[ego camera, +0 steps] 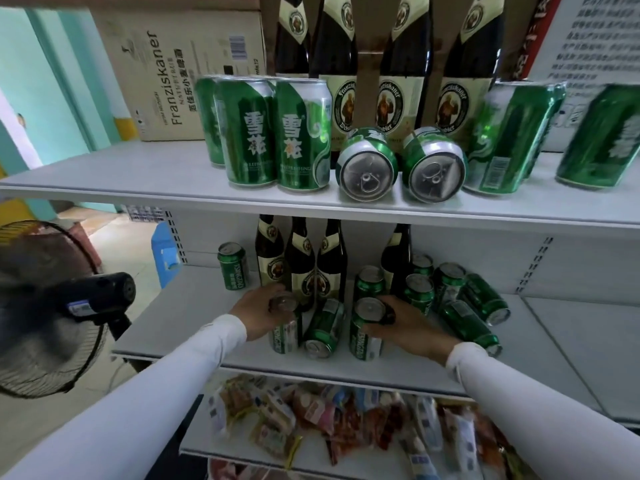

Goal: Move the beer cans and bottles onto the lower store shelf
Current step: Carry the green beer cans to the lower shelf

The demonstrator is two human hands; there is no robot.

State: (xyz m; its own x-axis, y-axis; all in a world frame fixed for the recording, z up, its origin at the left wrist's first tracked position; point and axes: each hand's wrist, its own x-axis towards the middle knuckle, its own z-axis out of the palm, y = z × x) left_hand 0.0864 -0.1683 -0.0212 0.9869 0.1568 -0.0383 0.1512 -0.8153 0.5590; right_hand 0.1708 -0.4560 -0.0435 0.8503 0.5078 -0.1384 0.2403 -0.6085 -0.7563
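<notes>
Left hand (258,315) is gripping an upright can (284,327) at 7 o'clock on the lower shelf (180,327); right hand (408,327) is gripping another can (367,329) at 6. Likely rigid, slick, dentable: hold mid-wall. More cans are waiting on the upper shelf (104,174).

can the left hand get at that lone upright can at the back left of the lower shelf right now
Probably not at once: the left hand grips an upright can. The path to the lone can looks open once it lets go.
</notes>
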